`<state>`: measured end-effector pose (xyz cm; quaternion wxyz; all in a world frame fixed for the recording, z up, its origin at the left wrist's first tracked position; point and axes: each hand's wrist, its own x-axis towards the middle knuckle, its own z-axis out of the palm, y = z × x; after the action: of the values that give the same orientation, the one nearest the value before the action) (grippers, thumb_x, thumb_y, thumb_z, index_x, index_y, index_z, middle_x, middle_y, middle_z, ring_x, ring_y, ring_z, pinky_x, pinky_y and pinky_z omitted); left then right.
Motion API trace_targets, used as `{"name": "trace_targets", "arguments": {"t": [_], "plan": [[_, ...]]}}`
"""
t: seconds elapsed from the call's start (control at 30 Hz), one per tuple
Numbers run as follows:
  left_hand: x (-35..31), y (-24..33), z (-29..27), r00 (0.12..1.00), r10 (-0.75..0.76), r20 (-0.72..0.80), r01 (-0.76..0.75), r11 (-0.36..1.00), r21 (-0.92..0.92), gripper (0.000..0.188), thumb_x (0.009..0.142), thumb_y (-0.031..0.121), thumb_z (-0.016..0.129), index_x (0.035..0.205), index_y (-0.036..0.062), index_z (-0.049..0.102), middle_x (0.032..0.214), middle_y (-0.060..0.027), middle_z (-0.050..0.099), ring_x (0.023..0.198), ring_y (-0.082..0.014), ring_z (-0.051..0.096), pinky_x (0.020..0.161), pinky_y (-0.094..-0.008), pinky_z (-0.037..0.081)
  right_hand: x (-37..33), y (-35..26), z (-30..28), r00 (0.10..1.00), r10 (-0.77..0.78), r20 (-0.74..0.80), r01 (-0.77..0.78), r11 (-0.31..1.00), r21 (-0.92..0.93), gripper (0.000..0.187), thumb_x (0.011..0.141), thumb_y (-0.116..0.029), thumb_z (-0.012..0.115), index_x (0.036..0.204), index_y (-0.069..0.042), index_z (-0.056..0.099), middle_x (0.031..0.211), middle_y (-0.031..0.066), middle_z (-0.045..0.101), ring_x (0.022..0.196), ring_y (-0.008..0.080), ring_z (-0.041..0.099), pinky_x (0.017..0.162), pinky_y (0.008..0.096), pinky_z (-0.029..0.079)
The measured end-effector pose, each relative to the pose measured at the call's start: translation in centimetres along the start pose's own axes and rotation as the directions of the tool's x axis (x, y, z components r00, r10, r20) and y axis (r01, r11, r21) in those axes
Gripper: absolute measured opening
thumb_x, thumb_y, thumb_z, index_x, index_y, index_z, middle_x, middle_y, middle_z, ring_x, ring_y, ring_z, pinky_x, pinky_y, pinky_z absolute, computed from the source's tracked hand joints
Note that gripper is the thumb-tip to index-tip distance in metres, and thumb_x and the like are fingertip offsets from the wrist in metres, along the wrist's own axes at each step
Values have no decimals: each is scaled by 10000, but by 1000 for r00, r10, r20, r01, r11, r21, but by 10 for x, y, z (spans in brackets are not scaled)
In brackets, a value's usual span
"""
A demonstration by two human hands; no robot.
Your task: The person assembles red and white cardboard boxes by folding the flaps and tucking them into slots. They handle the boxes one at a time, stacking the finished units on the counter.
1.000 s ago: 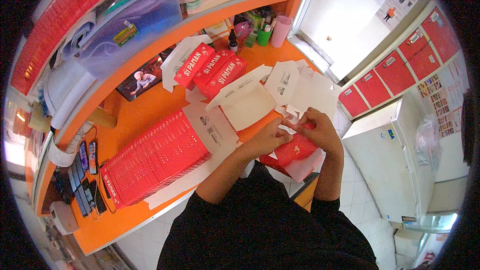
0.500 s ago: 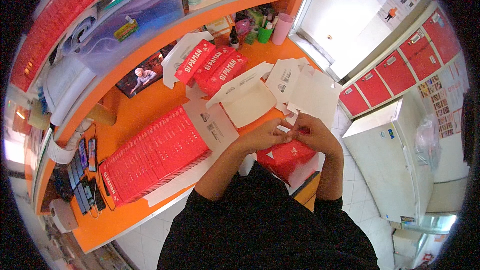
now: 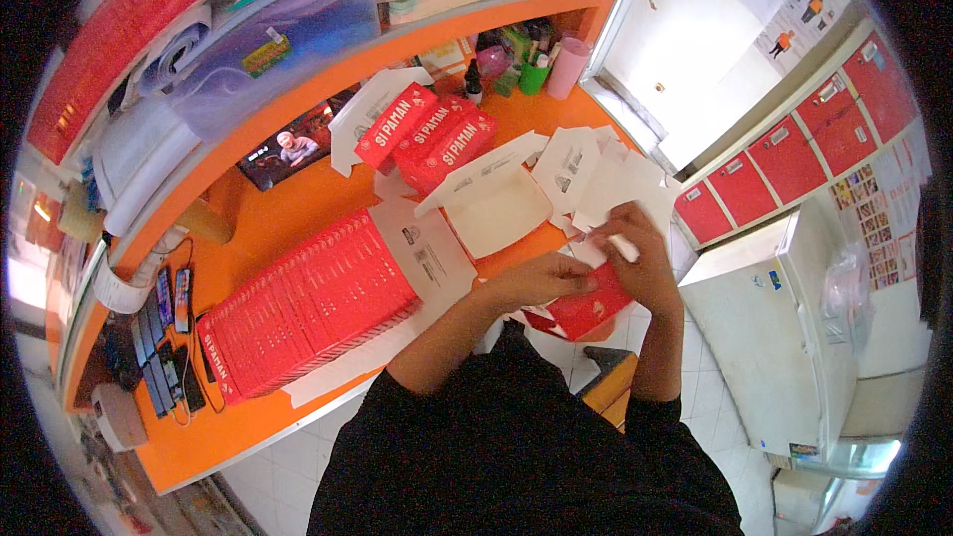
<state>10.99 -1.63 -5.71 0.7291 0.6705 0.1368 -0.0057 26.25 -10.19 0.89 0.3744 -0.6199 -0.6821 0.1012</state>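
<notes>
Hands point(image 3: 640, 256) farther apart at red box point(image 3: 593, 314)

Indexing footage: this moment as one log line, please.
left hand: on red carton; right hand: by its far edge; nearby: row of red cartons, orange table

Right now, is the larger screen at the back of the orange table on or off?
On: the larger screen shows a lit picture of a pale figure against darker surroundings.
</notes>
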Motion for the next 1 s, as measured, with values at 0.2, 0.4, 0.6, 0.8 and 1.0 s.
{"name": "trace_targets", "arguments": {"t": [0.2,0.4,0.6,0.8,1.0], "plan": [[-5,20,13,868,129,-480,-474,507,-720,280,948,137,450,1191,-1,438,1103,-127,582,1004,-220,597,881,-357,510,-18,-48,-23,976,-175,133,190,976,-107,643,572,-193,836,1119,-84,515,1075,129,521,1021,305,487,898,438,377],[-32,55,11,767,152,-623,-630,361,-687,275,964,149,422,1200,8,414,1137,-140,563,1015,-207,592,883,-347,508,-13,-47,8,961,-261,-90,257,965,-53,652,608,-121,826,1167,-137,490,1190,126,525,1233,358,415,1035,521,313],[-41,63,15,667,267,-695,-743,299,-598,303,954,151,448,1234,48,396,1155,-116,558,1014,-201,593,864,-331,514,0,-56,6,910,-400,-107,380,910,-168,461,613,-88,806,1026,-88,601,1156,106,552,1190,371,471,1005,528,372],[-51,58,21,677,333,-657,-640,706,-302,263,963,215,458,1149,33,496,1069,-57,596,955,-129,598,797,-284,518,10,-58,2,865,-406,-295,381,914,-142,386,613,-101,804,955,-27,642,1070,134,608,1112,403,532,941,504,453],[-52,58,14,653,326,-684,-687,636,-352,260,967,224,456,1102,17,537,1002,-37,613,903,-106,601,762,-267,511,6,-59,2,858,-470,-205,466,882,-69,302,595,-112,818,841,-19,670,995,119,637,1103,385,541,954,546,429]]}}
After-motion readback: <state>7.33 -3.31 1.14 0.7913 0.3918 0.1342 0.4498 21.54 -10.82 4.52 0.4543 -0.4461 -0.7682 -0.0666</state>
